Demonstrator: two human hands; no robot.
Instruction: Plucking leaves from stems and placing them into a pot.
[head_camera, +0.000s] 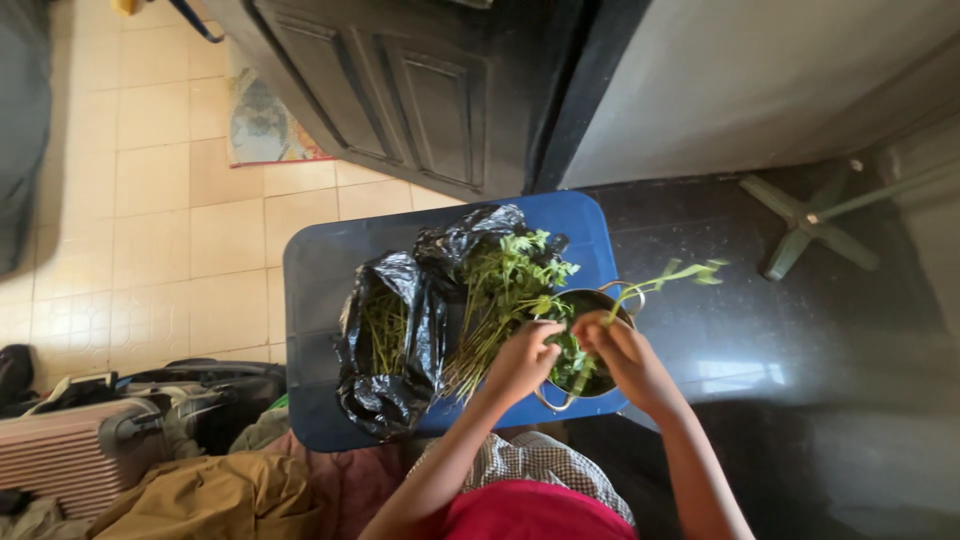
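Observation:
My right hand pinches a long green herb sprig that sticks out to the right over the dark floor. Close beside it, my left hand works its fingers at the same sprig's lower end. Both hands hover above a small metal pot that holds picked green leaves. Left of the pot lies a bunch of leafy herbs with stems pointing toward me. A black plastic bag holds bare stems. All of it rests on a blue plastic lid.
A dark panelled door stands behind the blue lid. Cream floor tiles lie to the left, with a pink ribbed suitcase and heaped clothes near me. A fan stand's cross base sits at the right.

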